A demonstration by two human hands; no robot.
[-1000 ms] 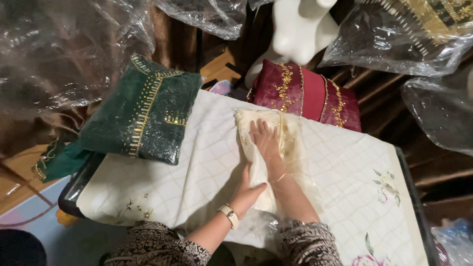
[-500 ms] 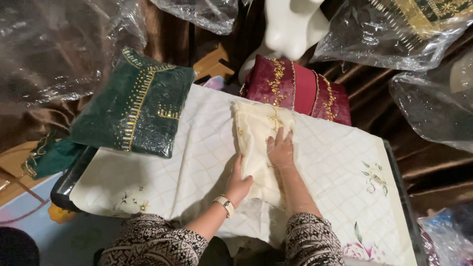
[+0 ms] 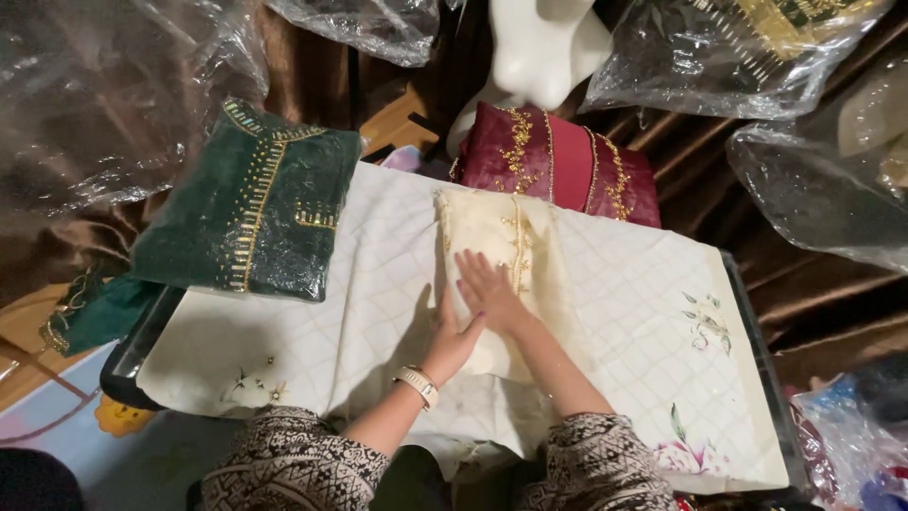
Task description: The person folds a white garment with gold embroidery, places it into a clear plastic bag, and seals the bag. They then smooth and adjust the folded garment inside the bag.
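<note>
At the centre of the frame I see a folded cream garment (image 3: pixel 501 274) with gold embroidery lying flat on a white quilted cloth (image 3: pixel 378 312) that covers the surface. My right hand (image 3: pixel 490 291) rests palm-down on the garment, fingers (image 3: pixel 468 265) spread wide and gripping nothing. My left hand (image 3: pixel 452 343), a watch (image 3: pixel 417 384) on its wrist, presses on edge against the garment's left side, fingers straight and together, holding nothing. To the upper left a folded green garment (image 3: pixel 251 218) with gold trim lies partly on the cloth. Just above the cream garment sits a folded dark red garment (image 3: pixel 558 166) with gold embroidery. Clear plastic bags (image 3: pixel 785 57) crowd the upper corners, and a white mannequin base (image 3: pixel 544 47) stands at top centre.
</note>
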